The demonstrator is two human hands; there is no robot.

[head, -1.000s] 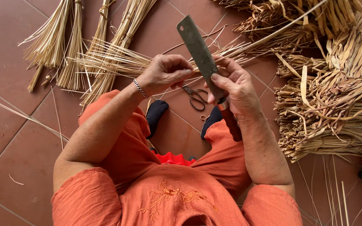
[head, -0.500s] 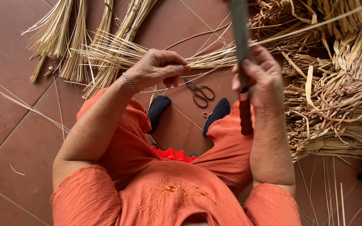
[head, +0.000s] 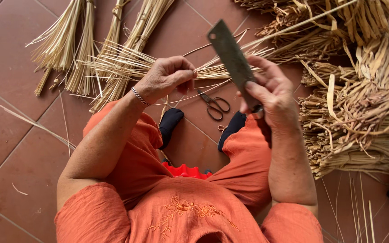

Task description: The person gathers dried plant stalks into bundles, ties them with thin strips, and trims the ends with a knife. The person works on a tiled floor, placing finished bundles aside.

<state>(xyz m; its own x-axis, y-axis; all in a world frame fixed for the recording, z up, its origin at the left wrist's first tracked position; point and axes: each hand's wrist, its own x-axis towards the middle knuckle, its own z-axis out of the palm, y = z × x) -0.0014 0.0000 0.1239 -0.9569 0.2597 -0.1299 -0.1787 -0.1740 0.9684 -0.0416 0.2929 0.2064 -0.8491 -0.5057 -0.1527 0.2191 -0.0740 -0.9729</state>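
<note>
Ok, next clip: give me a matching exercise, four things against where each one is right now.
Things:
1. flat metal blade
2. thin straw strands
3. scissors
4. bracelet

Places:
A. lying on the tiled floor between the feet
B. around the left wrist
C. held upright in the right hand
D. pinched in the left hand

Pairs: 1-C, 2-D, 3-A, 4-B

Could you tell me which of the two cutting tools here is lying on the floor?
The scissors, lying on the tiles between the feet; the flat blade is held up in the right hand.
</note>
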